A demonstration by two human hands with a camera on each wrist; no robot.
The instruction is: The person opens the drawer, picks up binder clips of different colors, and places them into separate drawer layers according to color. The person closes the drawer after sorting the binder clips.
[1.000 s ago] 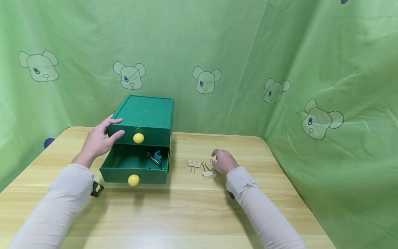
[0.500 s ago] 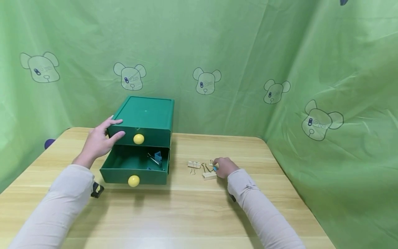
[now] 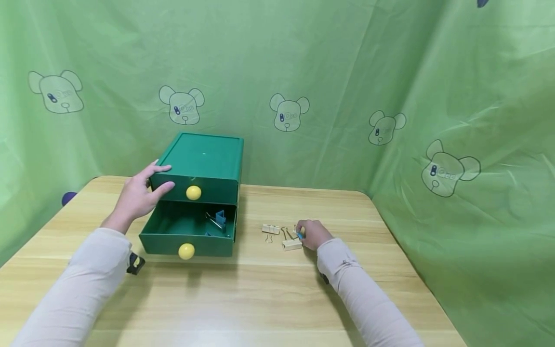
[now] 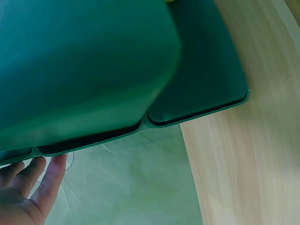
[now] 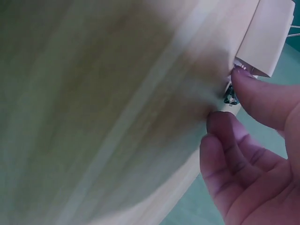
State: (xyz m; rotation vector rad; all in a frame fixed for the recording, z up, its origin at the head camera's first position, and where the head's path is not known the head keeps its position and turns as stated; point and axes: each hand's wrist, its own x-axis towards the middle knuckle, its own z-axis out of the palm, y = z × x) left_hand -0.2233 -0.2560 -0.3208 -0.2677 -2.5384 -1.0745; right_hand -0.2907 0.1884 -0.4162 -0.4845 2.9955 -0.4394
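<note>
In the head view, my left hand rests against the left front corner of the green drawer cabinet, fingers spread and thumb on the upper drawer's front. Its fingertips touch the cabinet's side in the left wrist view. The lower drawer stands pulled out, with blue clips inside. On the table, my right hand pinches a small blue clip, partly hidden by the fingers. Just left of it lie pale binder clips. A pale clip shows above the right thumb in the right wrist view.
The wooden table carries the cabinet at left. A green curtain with bear-head drawings hangs behind and along the right. A purple round object shows beyond the table's left edge.
My right hand has shifted slightly right and down, and its fingers have closed on the blue clip among the pale ones. The left hand and both drawers have not moved.
</note>
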